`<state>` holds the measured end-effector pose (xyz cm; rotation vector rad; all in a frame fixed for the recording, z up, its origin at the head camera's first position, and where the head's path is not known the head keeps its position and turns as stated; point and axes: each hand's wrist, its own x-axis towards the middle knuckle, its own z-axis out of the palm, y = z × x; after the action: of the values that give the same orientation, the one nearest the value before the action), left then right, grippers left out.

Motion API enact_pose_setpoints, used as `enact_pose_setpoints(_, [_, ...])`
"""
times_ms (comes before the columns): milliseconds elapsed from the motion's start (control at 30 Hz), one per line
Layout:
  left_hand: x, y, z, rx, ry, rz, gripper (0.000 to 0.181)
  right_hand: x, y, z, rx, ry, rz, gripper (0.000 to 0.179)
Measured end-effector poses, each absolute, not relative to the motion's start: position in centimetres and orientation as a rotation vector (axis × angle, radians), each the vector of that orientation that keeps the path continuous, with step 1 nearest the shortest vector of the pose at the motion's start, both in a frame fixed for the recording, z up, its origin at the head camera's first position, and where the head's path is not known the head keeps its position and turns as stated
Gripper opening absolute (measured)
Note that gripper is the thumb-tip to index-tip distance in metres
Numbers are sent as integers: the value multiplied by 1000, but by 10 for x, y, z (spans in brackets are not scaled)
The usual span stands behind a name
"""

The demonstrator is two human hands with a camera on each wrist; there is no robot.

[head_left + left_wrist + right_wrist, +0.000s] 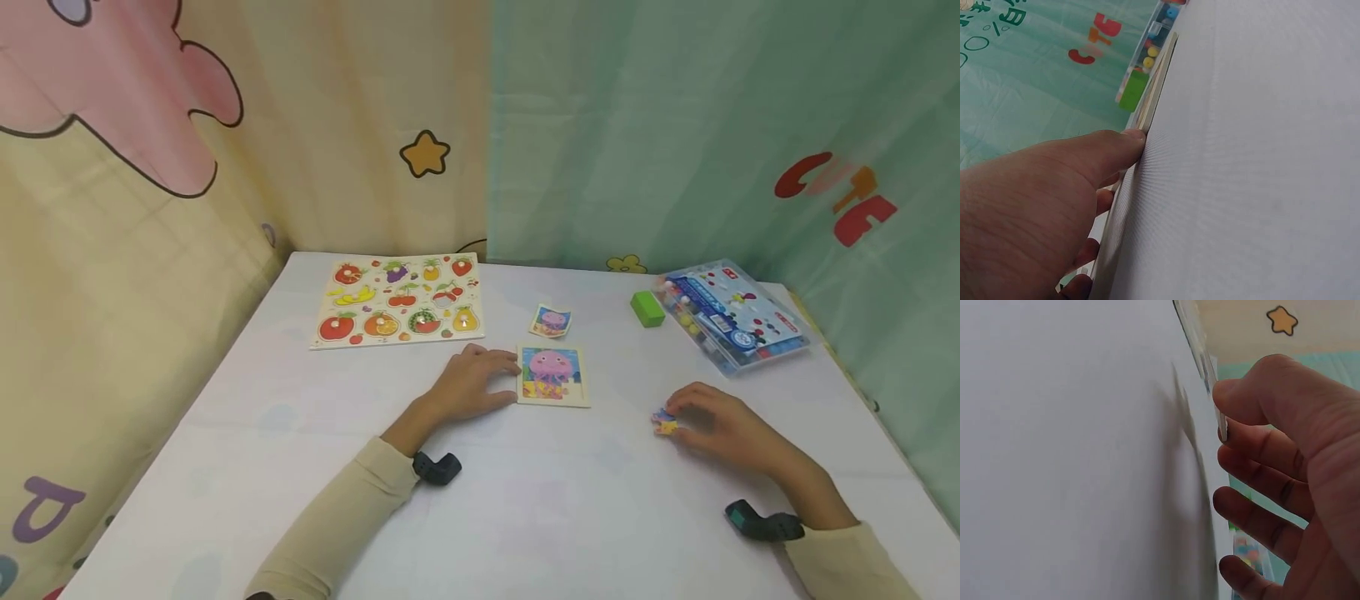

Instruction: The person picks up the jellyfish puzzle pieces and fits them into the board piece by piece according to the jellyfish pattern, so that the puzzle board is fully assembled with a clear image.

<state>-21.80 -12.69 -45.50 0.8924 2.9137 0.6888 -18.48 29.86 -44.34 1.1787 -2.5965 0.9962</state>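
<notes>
A small square jigsaw puzzle (551, 367) with a pink jellyfish-like creature lies flat mid-table; pale bare backing shows at its lower right. At its left edge rests my left hand (476, 383), thumb near the lower corner and fingertips higher up. The left wrist view has the left thumb (1116, 150) against the thin board edge (1159, 87). Off to the right, my right hand (716, 421) pinches a blue and yellow jigsaw piece (664, 422) between thumb and forefinger. Seen edge-on in the right wrist view, the piece (1222, 425) is just above the table, other fingers spread loosely.
Behind the puzzle lies a small picture card (551, 321) of the same creature. A fruit peg board (397, 300) is at the back left. A green block (647, 308) and a clear plastic case (735, 317) of colourful parts sit at the back right. Curtains (487, 125) enclose the table.
</notes>
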Motion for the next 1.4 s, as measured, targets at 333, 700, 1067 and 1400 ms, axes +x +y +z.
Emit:
enact_pose_setpoints(333, [-220,-123,-448,916,2926,627,41,-232,232,-434,1171,-2802,984,29])
enact_pose_setpoints(700, [-220,-122,-451,912,2910,651,41,-241,188,-441,1228,-2809,910,23])
enact_pose_setpoints(1067, [-219,-125,-451,877,2912,662,40,-241,183,-443,1201,-2804,941,21])
enact_pose_setpoints(1400, [-218,-125,-453,875,2910,663,40,-237,180,-447,1122,-2862,929,27])
